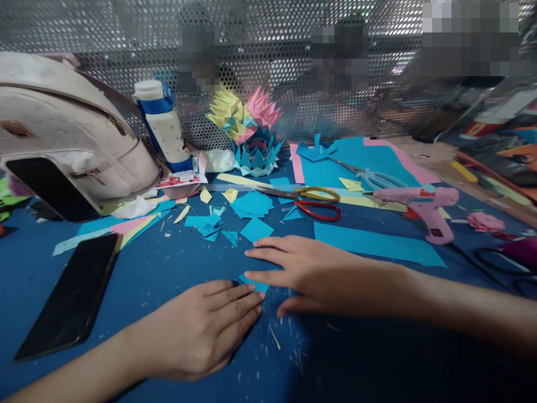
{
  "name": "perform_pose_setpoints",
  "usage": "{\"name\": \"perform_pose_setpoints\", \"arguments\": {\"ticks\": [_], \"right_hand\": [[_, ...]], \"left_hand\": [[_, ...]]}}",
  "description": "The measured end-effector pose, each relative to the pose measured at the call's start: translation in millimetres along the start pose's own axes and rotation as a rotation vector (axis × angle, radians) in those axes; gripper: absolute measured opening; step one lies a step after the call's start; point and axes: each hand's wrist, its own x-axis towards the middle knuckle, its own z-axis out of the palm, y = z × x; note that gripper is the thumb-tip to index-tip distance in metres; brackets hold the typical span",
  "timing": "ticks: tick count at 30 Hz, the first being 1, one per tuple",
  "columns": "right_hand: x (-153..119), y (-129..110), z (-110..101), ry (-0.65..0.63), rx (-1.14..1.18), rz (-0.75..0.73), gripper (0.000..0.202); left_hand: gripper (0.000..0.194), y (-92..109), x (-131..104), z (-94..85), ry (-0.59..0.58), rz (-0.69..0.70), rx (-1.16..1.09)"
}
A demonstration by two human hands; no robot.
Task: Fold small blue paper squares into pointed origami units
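Observation:
A small blue paper piece (259,285) lies on the dark blue table (163,280), partly covered by fingertips. My left hand (205,324) rests palm down with its fingers stretched out, the tips on that piece. From the right, my right hand (297,274) reaches over with its fingers spread, one fingertip at the upper edge of the same piece. Just above my right fingers is a blue paper square (257,229). Behind it sits a stack of blue squares (251,205), with folded blue pieces (208,225) to its left.
Red-and-yellow scissors (319,202), a pink glue gun (419,204) and a long blue strip (377,244) lie right. Paper flowers (258,151) and a bottle (165,126) stand behind. A phone (71,296), another phone (52,187) and a bag (79,123) are left.

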Motion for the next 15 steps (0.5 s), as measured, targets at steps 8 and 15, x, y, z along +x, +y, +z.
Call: {"name": "perform_pose_setpoints", "arguments": {"ticks": [8, 15], "right_hand": [[14, 14, 26, 0.004, 0.055, -0.044, 0.058], [13, 4, 20, 0.084, -0.049, -0.038, 0.039]], "left_hand": [[0.040, 0, 1, 0.1, 0.038, -0.020, -0.008], [0.040, -3, 1, 1.3, 0.047, -0.004, -0.032]]}}
